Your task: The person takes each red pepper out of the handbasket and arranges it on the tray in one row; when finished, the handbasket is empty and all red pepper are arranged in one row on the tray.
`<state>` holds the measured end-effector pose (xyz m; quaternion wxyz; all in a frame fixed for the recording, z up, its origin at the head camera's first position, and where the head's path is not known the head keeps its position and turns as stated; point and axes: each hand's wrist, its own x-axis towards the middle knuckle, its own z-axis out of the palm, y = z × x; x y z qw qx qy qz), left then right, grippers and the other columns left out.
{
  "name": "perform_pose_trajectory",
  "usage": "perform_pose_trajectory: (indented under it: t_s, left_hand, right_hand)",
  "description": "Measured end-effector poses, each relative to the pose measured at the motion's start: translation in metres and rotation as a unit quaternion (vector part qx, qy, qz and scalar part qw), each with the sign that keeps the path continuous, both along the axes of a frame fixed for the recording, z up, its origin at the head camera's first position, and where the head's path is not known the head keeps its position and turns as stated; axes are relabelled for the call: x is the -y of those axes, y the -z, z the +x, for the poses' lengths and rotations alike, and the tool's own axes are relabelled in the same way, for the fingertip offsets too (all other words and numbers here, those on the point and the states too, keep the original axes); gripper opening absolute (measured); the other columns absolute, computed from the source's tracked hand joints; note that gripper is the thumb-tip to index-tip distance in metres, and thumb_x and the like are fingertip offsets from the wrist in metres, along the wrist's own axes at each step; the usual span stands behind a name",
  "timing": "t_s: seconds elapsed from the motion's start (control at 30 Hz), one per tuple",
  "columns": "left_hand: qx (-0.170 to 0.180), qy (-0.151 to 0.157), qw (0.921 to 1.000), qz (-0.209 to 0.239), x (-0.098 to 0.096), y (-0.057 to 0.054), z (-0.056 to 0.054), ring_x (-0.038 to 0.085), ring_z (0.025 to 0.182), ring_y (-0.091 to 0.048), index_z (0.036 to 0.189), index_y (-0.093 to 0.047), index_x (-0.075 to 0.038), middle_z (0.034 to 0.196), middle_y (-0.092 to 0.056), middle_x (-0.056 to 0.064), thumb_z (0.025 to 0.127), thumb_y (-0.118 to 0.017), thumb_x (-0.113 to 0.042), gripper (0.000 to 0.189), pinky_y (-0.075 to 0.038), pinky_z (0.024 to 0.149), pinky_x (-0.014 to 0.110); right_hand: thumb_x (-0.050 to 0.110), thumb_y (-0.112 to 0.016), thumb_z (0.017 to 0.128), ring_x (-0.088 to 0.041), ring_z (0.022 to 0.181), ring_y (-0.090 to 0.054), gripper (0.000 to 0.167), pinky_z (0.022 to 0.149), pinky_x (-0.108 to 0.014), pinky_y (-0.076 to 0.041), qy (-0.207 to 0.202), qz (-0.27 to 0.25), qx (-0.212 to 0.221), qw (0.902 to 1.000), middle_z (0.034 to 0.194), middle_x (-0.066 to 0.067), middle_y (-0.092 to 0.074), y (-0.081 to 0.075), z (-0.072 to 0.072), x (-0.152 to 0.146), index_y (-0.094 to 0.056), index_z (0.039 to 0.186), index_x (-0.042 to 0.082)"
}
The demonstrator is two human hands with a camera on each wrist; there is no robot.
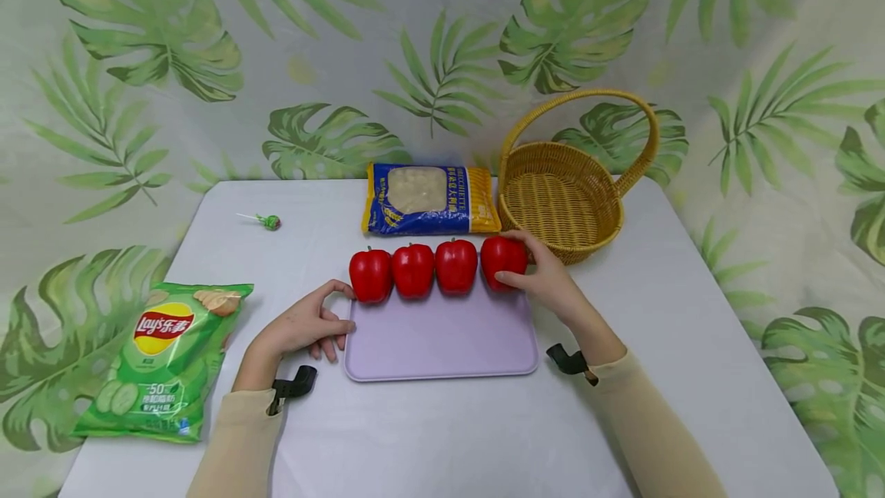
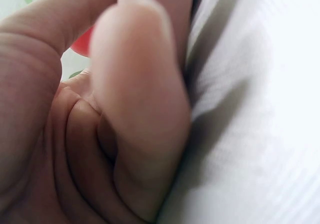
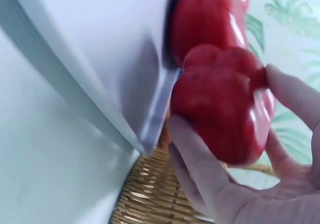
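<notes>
Several red bell peppers stand side by side along the far edge of a pale lilac tray point(image 1: 442, 340). My right hand point(image 1: 551, 283) grips the rightmost bell pepper point(image 1: 502, 256) between thumb and fingers; in the right wrist view this bell pepper point(image 3: 217, 108) is at or above the tray's corner. By the tray's left edge is my left hand point(image 1: 302, 325), its index fingertip at the leftmost bell pepper point(image 1: 370, 275) and its thumb at the rim. The left wrist view is mostly filled by blurred fingers, which hide any contact.
Behind the peppers lies a blue and yellow pasta bag point(image 1: 429, 200). A wicker basket point(image 1: 553, 198) with a tall handle stands at the back right. On the left are a green Lay's chip bag point(image 1: 162, 363) and a lollipop point(image 1: 268, 221). A leaf-print cloth hangs behind the table.
</notes>
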<state>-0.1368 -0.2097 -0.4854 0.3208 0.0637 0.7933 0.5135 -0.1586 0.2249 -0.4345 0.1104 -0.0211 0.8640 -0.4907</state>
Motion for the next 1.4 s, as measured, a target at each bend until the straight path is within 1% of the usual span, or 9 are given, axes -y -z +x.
perform_pose_trajectory:
  t_s: [0.1, 0.33, 0.53, 0.8, 1.13, 1.23, 1.3, 1.37, 1.4]
  left_hand:
    - [-0.001, 0.000, 1.0000, -0.001, 0.000, 0.000, 0.000, 0.021, 0.055, -0.072, 0.145, -0.040, -0.016, 0.075, -0.074, 0.008, 0.098, -0.076, -0.022, 0.059, -0.054, 0.049, 0.027]
    - [-0.005, -0.001, 1.0000, -0.007, 0.001, -0.001, 0.001, 0.022, 0.055, -0.072, 0.144, -0.041, -0.016, 0.075, -0.075, 0.009, 0.098, -0.077, -0.024, 0.059, -0.054, 0.049, 0.027]
    - [-0.005, 0.001, 1.0000, -0.002, -0.003, 0.000, 0.001, 0.022, 0.055, -0.072, 0.145, -0.041, -0.016, 0.075, -0.075, 0.009, 0.098, -0.077, -0.024, 0.060, -0.054, 0.049, 0.027]
    - [-0.006, 0.000, 0.9999, -0.010, -0.002, 0.000, 0.000, 0.023, 0.055, -0.072, 0.144, -0.042, -0.017, 0.075, -0.075, 0.009, 0.097, -0.078, -0.024, 0.060, -0.054, 0.049, 0.027]
    - [-0.010, -0.009, 0.9999, -0.007, -0.002, -0.002, -0.002, 0.024, 0.056, -0.073, 0.142, -0.041, -0.016, 0.077, -0.076, 0.010, 0.100, -0.074, -0.026, 0.055, -0.055, 0.049, 0.029]
    - [-0.039, -0.031, 0.9986, -0.016, 0.001, -0.008, -0.004, 0.026, 0.057, -0.073, 0.137, -0.043, -0.015, 0.077, -0.076, 0.011, 0.105, -0.067, -0.026, 0.041, -0.056, 0.051, 0.031]
    - [-0.083, -0.060, 0.9941, -0.034, 0.001, -0.016, -0.005, 0.027, 0.062, -0.074, 0.132, -0.046, -0.014, 0.080, -0.077, 0.011, 0.107, -0.063, -0.027, 0.032, -0.057, 0.055, 0.032]
    - [-0.152, -0.096, 0.9817, -0.063, -0.001, -0.026, -0.006, 0.027, 0.073, -0.076, 0.129, -0.050, -0.014, 0.085, -0.079, 0.011, 0.109, -0.060, -0.028, 0.026, -0.058, 0.064, 0.035]
    - [-0.192, -0.114, 0.9715, -0.081, -0.003, -0.032, -0.007, 0.027, 0.081, -0.077, 0.129, -0.053, -0.014, 0.091, -0.080, 0.011, 0.109, -0.059, -0.030, 0.026, -0.060, 0.071, 0.038]
  right_hand:
    - [0.025, -0.080, 0.095, -0.042, 0.141, -0.050, 0.072, 0.112, -0.064, -0.050, 0.009, 0.023, -0.010, 0.9997, 0.161, -0.016, -0.047, 0.006, 0.000, 0.005, -0.044, 0.157, 0.024]
    - [0.023, -0.079, 0.096, -0.042, 0.142, -0.050, 0.073, 0.114, -0.064, -0.048, 0.026, 0.028, -0.016, 0.9991, 0.162, -0.017, -0.046, 0.015, 0.002, 0.010, -0.042, 0.159, 0.021]
    - [0.026, -0.079, 0.097, -0.043, 0.143, -0.050, 0.073, 0.114, -0.065, -0.048, 0.027, 0.047, -0.020, 0.9983, 0.162, -0.018, -0.047, 0.017, 0.003, 0.009, -0.041, 0.160, 0.021]
    - [0.026, -0.080, 0.096, -0.042, 0.141, -0.052, 0.074, 0.113, -0.064, -0.048, 0.028, 0.046, -0.034, 0.9980, 0.159, -0.018, -0.049, 0.020, 0.003, 0.010, -0.043, 0.159, 0.021]
    - [0.026, -0.080, 0.096, -0.043, 0.141, -0.053, 0.075, 0.114, -0.064, -0.047, 0.011, 0.054, -0.050, 0.9973, 0.161, -0.018, -0.047, 0.018, 0.001, 0.008, -0.042, 0.160, 0.020]
    - [0.029, -0.078, 0.097, -0.046, 0.142, -0.054, 0.076, 0.115, -0.065, -0.047, -0.014, 0.072, -0.054, 0.9959, 0.164, -0.019, -0.044, 0.010, 0.002, 0.004, -0.039, 0.162, 0.021]
    - [0.032, -0.076, 0.099, -0.048, 0.141, -0.055, 0.074, 0.112, -0.066, -0.049, -0.034, 0.093, -0.051, 0.9938, 0.164, -0.020, -0.043, 0.000, 0.004, 0.000, -0.039, 0.162, 0.022]
    - [0.036, -0.072, 0.101, -0.049, 0.141, -0.056, 0.072, 0.109, -0.066, -0.051, -0.052, 0.117, -0.047, 0.9907, 0.165, -0.020, -0.044, -0.013, 0.008, -0.004, -0.039, 0.163, 0.022]
    - [0.039, -0.070, 0.102, -0.049, 0.141, -0.056, 0.070, 0.108, -0.066, -0.052, -0.057, 0.127, -0.047, 0.9892, 0.164, -0.021, -0.045, -0.021, 0.011, -0.007, -0.039, 0.163, 0.021]
